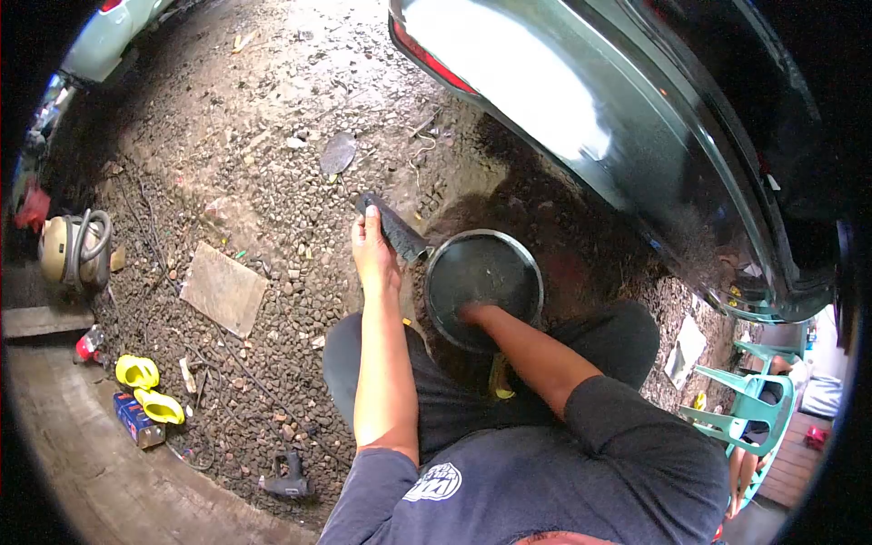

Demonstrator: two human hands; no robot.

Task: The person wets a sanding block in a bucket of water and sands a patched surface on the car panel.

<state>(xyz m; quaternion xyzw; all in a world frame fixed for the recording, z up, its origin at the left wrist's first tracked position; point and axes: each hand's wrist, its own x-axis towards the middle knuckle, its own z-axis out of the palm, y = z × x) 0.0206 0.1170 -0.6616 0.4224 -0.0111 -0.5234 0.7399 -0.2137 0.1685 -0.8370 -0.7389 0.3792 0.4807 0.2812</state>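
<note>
Gravel [304, 381]: 1 basin [487, 233], 1 black piece [401, 232]

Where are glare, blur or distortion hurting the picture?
Head view: strong white glare on the car; head view: fisheye curving, with black corners; head view: the right grip looks dim and soft inside the basin, while the left grip and its dark piece are clearer.

A rough, matt surface is shown by the long black piece [401, 234], possibly plastic; smooth gloss is seen on the rim of the round black basin [486, 233].
</note>
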